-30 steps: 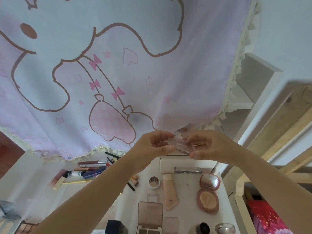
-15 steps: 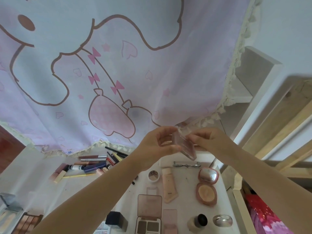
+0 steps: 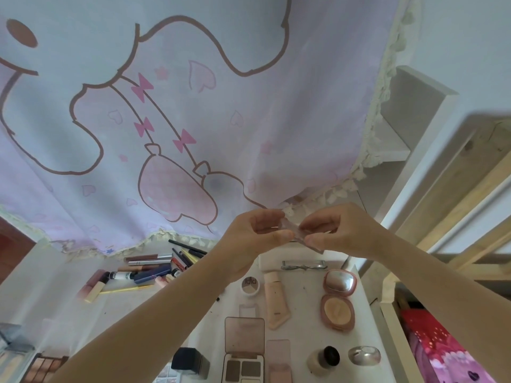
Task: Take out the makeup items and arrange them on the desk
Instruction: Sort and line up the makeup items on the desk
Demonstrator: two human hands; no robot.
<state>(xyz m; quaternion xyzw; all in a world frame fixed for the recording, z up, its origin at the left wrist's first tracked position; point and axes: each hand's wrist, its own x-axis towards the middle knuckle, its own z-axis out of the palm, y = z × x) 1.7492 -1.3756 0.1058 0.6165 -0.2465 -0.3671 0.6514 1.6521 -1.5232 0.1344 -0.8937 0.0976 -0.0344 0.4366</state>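
Above the white desk (image 3: pixel 301 305), both my hands hold a small clear pinkish makeup case (image 3: pixel 300 236). My left hand (image 3: pixel 257 233) pinches its left end with thumb and fingers. Its right end is pinched by my right hand (image 3: pixel 340 230). Below lie an open pink powder compact (image 3: pixel 337 299), a beige tube (image 3: pixel 276 299), a small round pot (image 3: pixel 250 285), an open eyeshadow palette (image 3: pixel 243 352) and a pile of pencils and lip tubes (image 3: pixel 149 269).
A pink cartoon curtain (image 3: pixel 166 120) hangs behind the desk. An eyelash curler (image 3: pixel 302 265) lies at the back, a black-capped bottle (image 3: pixel 323 359) and a silver case (image 3: pixel 363 355) at the front. A black box (image 3: pixel 189 362) and palettes (image 3: pixel 41 367) sit at the lower left. Wooden frames (image 3: pixel 442 203) stand on the right.
The clear case was level, then tilted steeply, and is now turned edge-on between my fingertips. Both hands stay close together above the desk. The view shifted slightly.
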